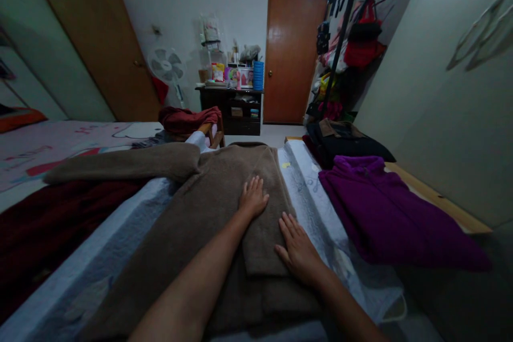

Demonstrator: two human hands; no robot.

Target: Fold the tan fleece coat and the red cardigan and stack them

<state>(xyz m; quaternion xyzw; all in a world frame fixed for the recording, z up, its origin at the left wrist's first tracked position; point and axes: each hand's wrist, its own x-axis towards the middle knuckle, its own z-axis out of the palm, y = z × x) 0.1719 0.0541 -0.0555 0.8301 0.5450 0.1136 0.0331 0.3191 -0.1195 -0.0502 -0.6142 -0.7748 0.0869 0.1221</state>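
Observation:
A brown fuzzy coat (208, 197) lies spread on the pale blue bedding (132, 235). One of its sleeves stretches out to the left, while the other is folded down over the coat's front on the right. My left hand (254, 197) rests flat on the upper part of this folded sleeve, fingers spread. Lower and to the right, my right hand (298, 248) lies with fingers extended at the sleeve's right edge. Neither hand holds anything.
Folded purple clothing (393, 214) and a dark garment (348, 141) lie at the right. Dark red cloth (60, 214) is at the left. Beyond the bed are a wooden chair with reddish cloth (190, 119), a fan (167, 65), a black cabinet (212, 109) and a door (294, 53).

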